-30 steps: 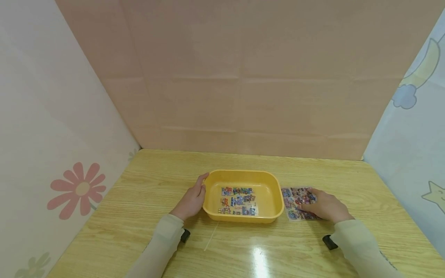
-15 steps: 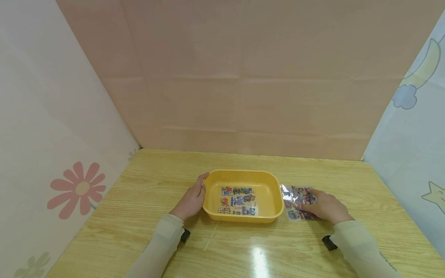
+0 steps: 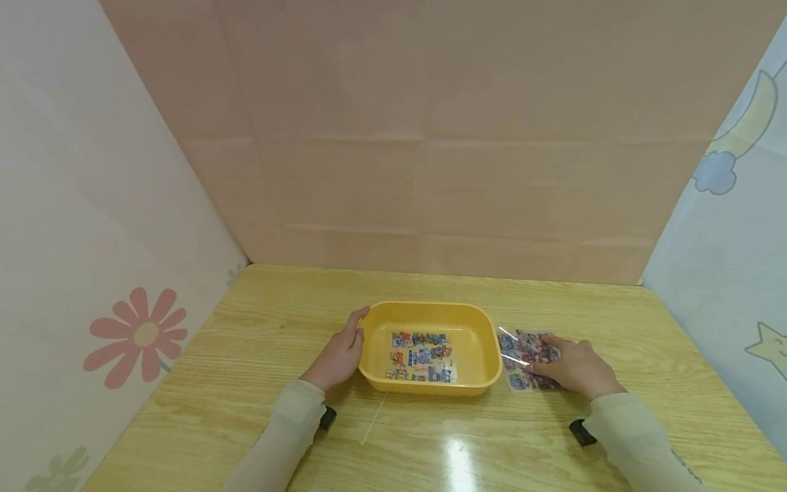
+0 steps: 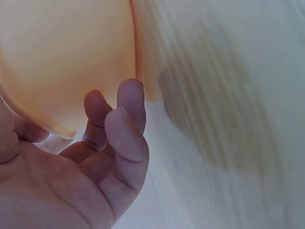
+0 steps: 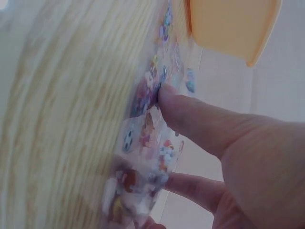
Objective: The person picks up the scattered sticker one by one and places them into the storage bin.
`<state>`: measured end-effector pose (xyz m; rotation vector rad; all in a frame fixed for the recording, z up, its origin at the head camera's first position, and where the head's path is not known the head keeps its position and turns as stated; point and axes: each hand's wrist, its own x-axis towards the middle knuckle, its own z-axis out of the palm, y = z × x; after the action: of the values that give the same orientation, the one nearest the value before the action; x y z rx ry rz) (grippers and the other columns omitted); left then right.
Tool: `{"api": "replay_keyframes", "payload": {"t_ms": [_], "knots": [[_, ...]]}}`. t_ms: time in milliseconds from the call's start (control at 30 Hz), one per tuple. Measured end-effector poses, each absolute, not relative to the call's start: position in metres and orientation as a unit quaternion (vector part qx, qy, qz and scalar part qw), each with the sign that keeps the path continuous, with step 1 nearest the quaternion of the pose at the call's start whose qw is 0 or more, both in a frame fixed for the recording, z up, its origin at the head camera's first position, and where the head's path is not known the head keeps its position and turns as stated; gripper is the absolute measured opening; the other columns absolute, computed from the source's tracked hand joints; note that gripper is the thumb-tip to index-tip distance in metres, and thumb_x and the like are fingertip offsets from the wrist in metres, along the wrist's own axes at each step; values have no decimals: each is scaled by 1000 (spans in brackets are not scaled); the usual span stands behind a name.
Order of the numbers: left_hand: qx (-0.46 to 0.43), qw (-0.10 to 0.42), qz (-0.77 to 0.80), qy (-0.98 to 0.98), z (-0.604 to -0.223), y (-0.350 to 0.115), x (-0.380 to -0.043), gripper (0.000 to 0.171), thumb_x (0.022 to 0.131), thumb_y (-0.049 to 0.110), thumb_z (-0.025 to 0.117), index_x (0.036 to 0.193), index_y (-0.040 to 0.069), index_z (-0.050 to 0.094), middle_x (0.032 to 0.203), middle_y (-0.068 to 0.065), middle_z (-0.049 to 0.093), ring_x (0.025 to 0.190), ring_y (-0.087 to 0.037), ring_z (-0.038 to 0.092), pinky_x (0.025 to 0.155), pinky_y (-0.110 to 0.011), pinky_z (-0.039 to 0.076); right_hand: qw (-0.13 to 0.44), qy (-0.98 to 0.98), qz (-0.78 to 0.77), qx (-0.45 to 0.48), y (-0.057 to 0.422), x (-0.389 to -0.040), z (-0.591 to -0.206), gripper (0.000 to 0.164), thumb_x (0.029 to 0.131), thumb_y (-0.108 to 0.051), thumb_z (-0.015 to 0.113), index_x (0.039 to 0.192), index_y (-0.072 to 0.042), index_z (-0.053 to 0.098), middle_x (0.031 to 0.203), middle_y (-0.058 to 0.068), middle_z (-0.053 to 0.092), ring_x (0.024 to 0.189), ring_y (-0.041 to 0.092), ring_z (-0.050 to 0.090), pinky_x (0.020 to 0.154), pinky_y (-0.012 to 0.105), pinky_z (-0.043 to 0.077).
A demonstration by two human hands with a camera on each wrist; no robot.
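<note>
Curled fingers of the left hand [image 3: 337, 352] hold the yellow tray [image 3: 424, 389], and spread fingers of the right hand [image 3: 581, 367] touch the printed sheet [image 3: 522, 345] just beside it, its glare now narrowed to streaks, on the wood-grain table [image 3: 295, 294] before a beige backdrop [image 3: 430, 137].

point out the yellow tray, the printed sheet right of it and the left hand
Yellow tray [image 3: 430, 316], head view: inside of its far wall
Printed sheet [image 3: 529, 350], head view: middle of its face
Left hand [image 3: 335, 354], head view: back of the hand
</note>
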<state>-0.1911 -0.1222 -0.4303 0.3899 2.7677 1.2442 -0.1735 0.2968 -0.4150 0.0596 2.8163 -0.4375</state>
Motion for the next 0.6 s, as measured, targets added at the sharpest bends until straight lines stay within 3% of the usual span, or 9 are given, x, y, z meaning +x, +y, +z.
{"api": "replay_keyframes", "payload": {"t_ms": [200, 367, 600], "knots": [[128, 38, 407, 904, -431, -122, -191, 44, 104, 19, 27, 148, 19, 23, 64, -4, 53, 58, -12, 51, 78, -38, 43, 148, 975, -164, 28, 297, -173, -416, 105, 74, -72, 58, 141, 4, 32, 132, 39, 39, 118, 61, 30, 79, 68, 37], [128, 38, 408, 903, -433, -123, -192, 44, 104, 18, 28, 148, 20, 23, 65, -5, 54, 59, -12, 52, 78, -38, 44, 153, 970, -181, 52, 298, -172, -416, 116, 70, -73, 61, 135, 17, 26, 128, 41, 39, 111, 58, 42, 80, 63, 41], [125, 39, 411, 902, -433, -122, -192, 44, 104, 19, 27, 148, 21, 23, 65, -5, 54, 59, -12, 53, 77, -37, 44, 138, 970, -193, 57, 301, -173, -418, 111, 68, -73, 64, 126, 18, 35, 119, 39, 48, 101, 51, 52, 75, 56, 45]]}}
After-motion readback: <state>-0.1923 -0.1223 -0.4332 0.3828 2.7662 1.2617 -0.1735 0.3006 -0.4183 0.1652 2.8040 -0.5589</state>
